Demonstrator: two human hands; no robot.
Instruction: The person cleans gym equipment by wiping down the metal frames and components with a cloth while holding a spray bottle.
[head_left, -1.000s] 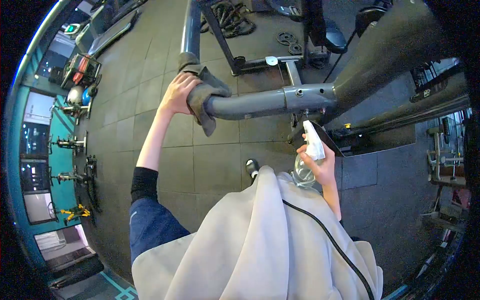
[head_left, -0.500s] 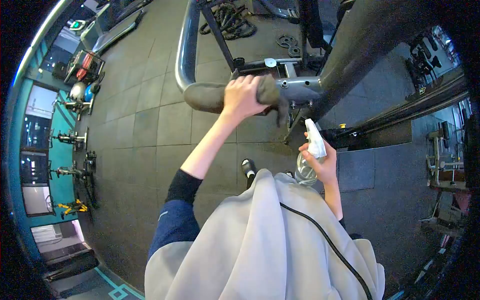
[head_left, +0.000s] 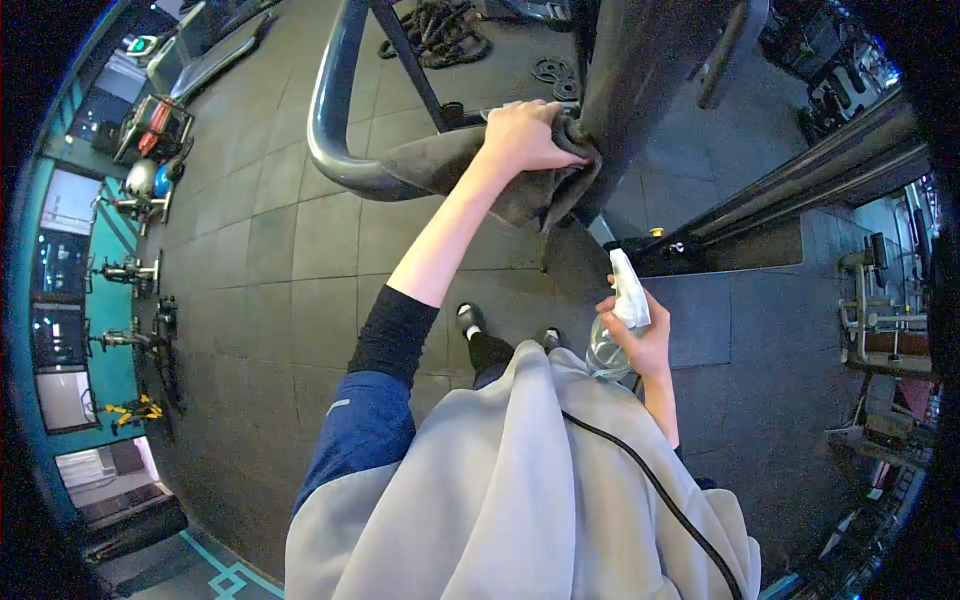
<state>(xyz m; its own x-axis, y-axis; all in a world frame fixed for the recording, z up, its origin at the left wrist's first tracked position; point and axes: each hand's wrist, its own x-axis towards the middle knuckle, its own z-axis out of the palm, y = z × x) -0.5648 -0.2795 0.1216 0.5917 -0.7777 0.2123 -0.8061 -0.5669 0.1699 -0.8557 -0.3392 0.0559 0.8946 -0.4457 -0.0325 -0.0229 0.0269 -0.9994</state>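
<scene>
My left hand (head_left: 524, 138) presses a dark grey cloth (head_left: 540, 195) onto the curved metal tube (head_left: 345, 165) of a gym machine, close to where the tube meets a thick dark post (head_left: 625, 90). The cloth drapes over the tube and hangs below it in folds. At my right side, my right hand (head_left: 648, 335) is wrapped round a clear spray bottle (head_left: 606, 350) with a white spray head (head_left: 628, 290), held upright away from the machine.
Black rope (head_left: 437, 38) and weight plates (head_left: 553, 72) lie on the tiled floor beyond the machine. A long dark rail (head_left: 800, 185) runs to the right. Exercise bikes (head_left: 130, 272) and a rack with balls (head_left: 141, 180) stand far left. My feet are below the tube.
My left hand has slid the cloth rightward along the tube, from the bend to the thick post. The view has shifted a little. My right hand keeps its hold on the bottle.
</scene>
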